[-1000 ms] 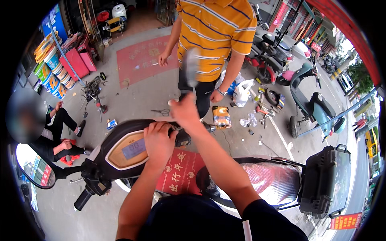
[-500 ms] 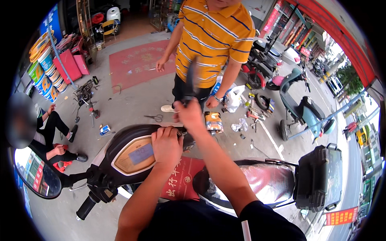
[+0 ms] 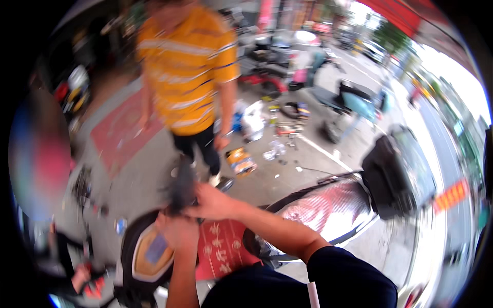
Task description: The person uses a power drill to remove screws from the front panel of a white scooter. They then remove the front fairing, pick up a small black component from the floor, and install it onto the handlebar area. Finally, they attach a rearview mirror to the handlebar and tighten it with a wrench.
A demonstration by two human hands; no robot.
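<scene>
Over the scooter's front: a dark tool (image 3: 181, 189), blurred, stands roughly upright above the dash panel (image 3: 154, 251), its long axis running up and away from the person.
Right hand (image 3: 213, 201): closed around the tool's lower part, arm reaching in from the lower right.
Left hand (image 3: 178, 232): laid on the dash just below the tool; the blur hides whether it grips anything.
Change: half a second ago the picture was sharper and sat higher; the view has swung, and the scooter now lies lower left.
Count: one tool, two hands, one red footmat (image 3: 223, 247), one scooter seat (image 3: 328, 210).
Around: a person in a yellow striped shirt (image 3: 185, 66) stands just beyond; parked scooters (image 3: 354, 100) farther off.
</scene>
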